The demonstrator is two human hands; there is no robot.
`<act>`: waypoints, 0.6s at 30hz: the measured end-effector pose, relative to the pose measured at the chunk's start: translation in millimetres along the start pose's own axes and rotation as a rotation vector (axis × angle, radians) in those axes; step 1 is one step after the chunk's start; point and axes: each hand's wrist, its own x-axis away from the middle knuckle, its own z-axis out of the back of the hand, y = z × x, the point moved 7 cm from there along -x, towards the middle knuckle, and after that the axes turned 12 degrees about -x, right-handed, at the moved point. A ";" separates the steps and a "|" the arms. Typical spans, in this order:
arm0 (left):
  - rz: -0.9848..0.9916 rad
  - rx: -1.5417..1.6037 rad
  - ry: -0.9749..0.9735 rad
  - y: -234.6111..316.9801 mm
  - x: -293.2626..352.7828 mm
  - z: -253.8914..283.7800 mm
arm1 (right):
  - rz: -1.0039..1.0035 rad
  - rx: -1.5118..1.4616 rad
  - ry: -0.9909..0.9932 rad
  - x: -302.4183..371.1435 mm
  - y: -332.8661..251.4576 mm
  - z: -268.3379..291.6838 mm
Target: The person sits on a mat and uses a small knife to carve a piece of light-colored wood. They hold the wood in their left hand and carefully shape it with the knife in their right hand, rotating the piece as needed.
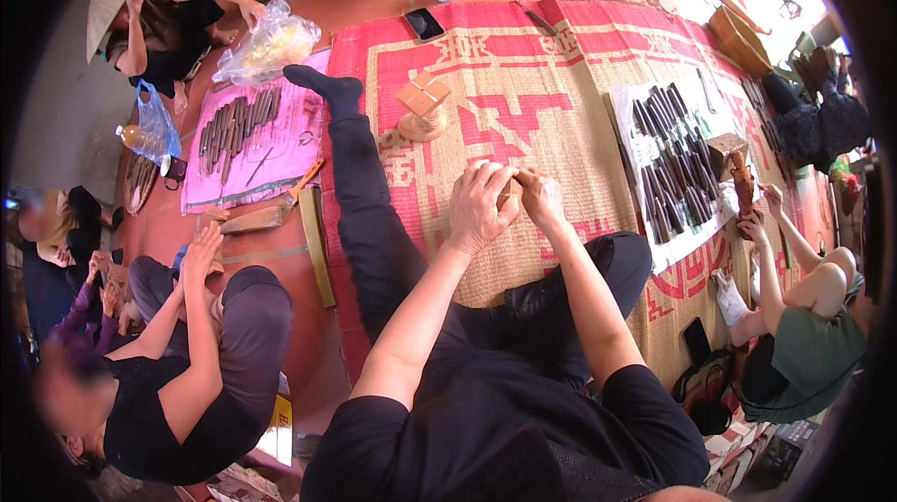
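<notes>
**Brown block [509, 203] worked between two hands**

The left hand [478, 207] was wrapped around the block, above the sitter's lap. The right hand [540, 198] had its fingers bent close against the block's far side; whether they gripped it or a hidden tool, one could not tell. The step looked like close handwork on the piece, and the next move seemed to call for a firm left grip and small, careful right-hand pressure. Beyond, on the patterned mat [584, 161], a cube with a pale cross [423, 93] appeared to rest on a round wooden base [423, 127]. Farther off lay a black phone [424, 24].
</notes>
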 end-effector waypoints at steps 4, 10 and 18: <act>-0.024 0.027 -0.039 8.9 -2.5 -3.4 | 0.104 -0.091 -0.005 -0.5 1.5 -5.2; -0.133 0.053 -0.058 16.5 0.9 1.2 | 0.000 0.070 -0.070 2.4 24.9 -0.9; -0.178 0.091 -0.144 15.8 3.2 -3.0 | 0.058 -0.073 -0.034 19.8 27.0 -10.6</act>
